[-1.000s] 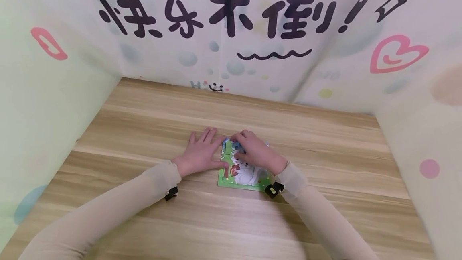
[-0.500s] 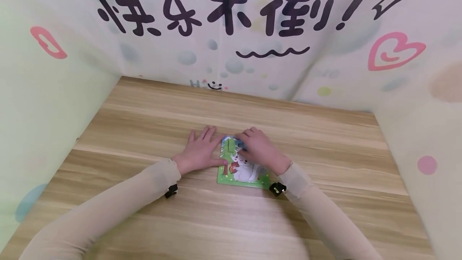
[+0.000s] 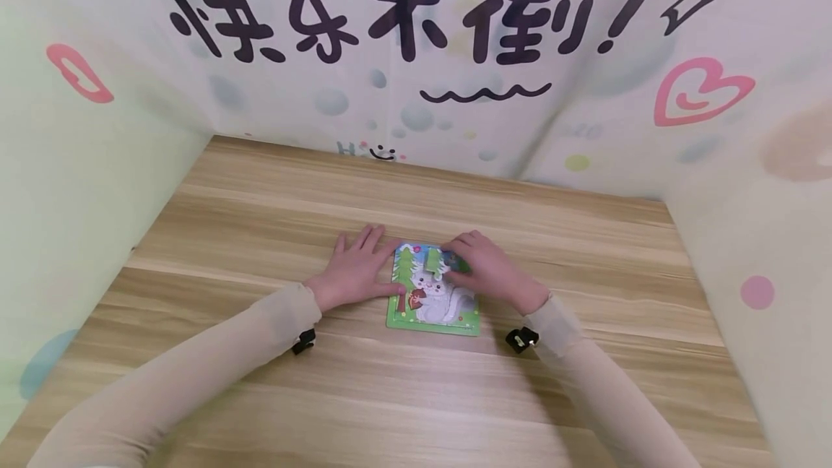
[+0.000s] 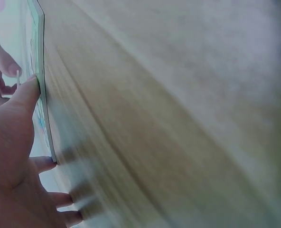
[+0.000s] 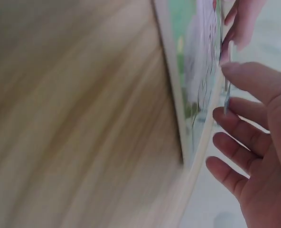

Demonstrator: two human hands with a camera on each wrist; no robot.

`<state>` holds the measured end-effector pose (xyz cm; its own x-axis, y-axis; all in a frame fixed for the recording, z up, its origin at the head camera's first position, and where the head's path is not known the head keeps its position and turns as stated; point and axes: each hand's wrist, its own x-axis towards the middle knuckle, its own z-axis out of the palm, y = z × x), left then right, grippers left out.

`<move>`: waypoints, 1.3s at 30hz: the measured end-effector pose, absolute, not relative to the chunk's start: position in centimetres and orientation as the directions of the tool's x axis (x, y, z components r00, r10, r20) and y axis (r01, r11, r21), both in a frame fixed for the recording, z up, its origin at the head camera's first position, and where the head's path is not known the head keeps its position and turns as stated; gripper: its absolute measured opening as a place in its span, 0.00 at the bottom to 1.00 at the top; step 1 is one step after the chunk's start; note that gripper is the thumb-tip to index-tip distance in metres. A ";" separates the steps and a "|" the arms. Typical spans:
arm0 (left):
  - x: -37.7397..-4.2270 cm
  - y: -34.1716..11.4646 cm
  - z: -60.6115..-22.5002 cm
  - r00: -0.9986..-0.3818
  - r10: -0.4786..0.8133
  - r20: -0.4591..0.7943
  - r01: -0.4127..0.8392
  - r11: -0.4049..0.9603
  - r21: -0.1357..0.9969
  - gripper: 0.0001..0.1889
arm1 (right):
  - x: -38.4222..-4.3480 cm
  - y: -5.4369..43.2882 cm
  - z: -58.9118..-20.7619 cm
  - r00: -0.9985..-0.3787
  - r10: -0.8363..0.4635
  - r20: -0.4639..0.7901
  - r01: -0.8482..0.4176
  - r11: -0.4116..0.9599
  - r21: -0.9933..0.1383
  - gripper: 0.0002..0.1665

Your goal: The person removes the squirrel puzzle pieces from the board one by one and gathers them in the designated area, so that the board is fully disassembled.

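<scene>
A jigsaw puzzle (image 3: 445, 308) with a squirrel, an acorn and a green tree lies flat on the table. My left hand (image 3: 351, 273) rests at its left side with fingers spread, the thumb over the board's edge. In the left wrist view that thumb (image 4: 29, 95) touches the board's rim. My right hand (image 3: 490, 271) is over the upper right of the puzzle. It pinches a small green-and-white puzzle piece (image 3: 433, 260) between thumb and fingers, and the right wrist view shows this piece (image 5: 227, 88) edge-on, raised off the board. The puzzle's upper right corner is partly hidden by the right hand.
A wood-grain table (image 3: 364, 396) spreads around the puzzle. Pale printed cloth with large black characters (image 3: 409, 20) hangs behind the table, and pale sheets enclose its left and right sides.
My right hand has moved right across the board with the puzzle piece, uncovering the tree at the left. My left hand has stayed at the board's left edge.
</scene>
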<state>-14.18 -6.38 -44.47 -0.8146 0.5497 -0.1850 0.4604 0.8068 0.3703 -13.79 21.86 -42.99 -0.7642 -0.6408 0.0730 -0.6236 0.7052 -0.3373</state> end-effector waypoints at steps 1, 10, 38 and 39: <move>-14.1 -6.4 -44.4 -0.815 0.548 -0.187 0.459 0.808 0.370 0.49 | -13.8 22.2 -43.0 -0.764 -0.641 0.076 -0.623 0.703 -0.343 0.27; -14.4 -6.5 -45.2 -0.818 0.546 -0.179 0.455 0.806 0.379 0.50 | -13.7 25.4 -43.0 -0.801 -0.591 0.097 -0.581 0.728 -0.365 0.27; -14.2 -6.3 -44.5 -0.813 0.549 -0.193 0.460 0.810 0.364 0.49 | -14.4 34.3 -44.3 -0.892 -0.451 0.035 -0.416 0.789 -0.452 0.24; -14.2 -6.3 -44.6 -0.814 0.548 -0.193 0.458 0.810 0.366 0.49 | -14.4 34.4 -44.3 -0.891 -0.451 0.039 -0.417 0.785 -0.458 0.23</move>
